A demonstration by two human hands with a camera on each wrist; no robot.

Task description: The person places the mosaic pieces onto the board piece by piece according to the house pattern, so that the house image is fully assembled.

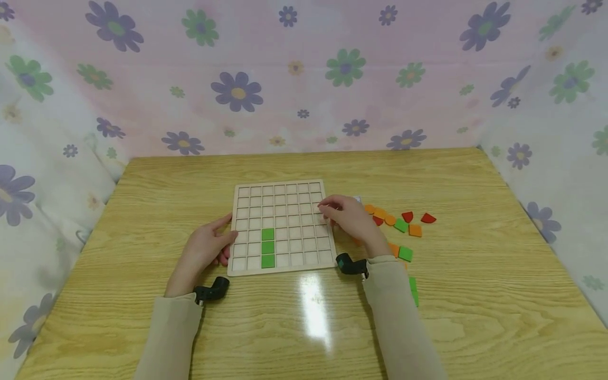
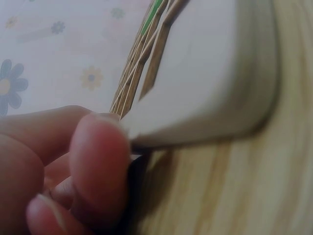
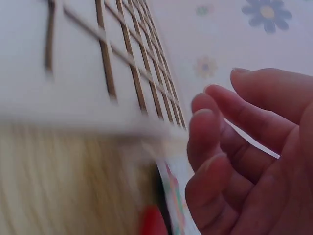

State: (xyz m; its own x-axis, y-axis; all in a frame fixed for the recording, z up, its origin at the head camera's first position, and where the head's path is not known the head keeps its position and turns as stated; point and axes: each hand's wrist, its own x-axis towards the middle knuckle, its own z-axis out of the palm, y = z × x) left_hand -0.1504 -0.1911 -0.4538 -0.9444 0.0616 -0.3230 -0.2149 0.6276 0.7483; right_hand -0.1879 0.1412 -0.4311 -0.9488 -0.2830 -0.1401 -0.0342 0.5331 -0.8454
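A pale wooden grid board [image 1: 294, 271] lies on the table, with three green square tiles [image 1: 268, 247] stacked in one column toward its front left. My left hand [image 1: 204, 245] grips the board's left edge, its thumb over the rim; in the left wrist view the thumb [image 2: 100, 161] presses the board's corner. Above the right edge of the board hovers my right hand [image 1: 351, 219]. Its fingers [image 3: 205, 134] are loosely bent, and nothing shows between them or the thumb in the right wrist view.
Right of the board lie several loose pieces: orange rounds [image 1: 390, 219], an orange square [image 1: 415, 230], green squares [image 1: 406, 254] and red wedges [image 1: 428, 218]. My right arm covers some of them. A printed sheet [image 3: 172, 196] lies partly hidden beside the right hand. Flowered cloth [image 1: 304, 95] hangs behind the table.
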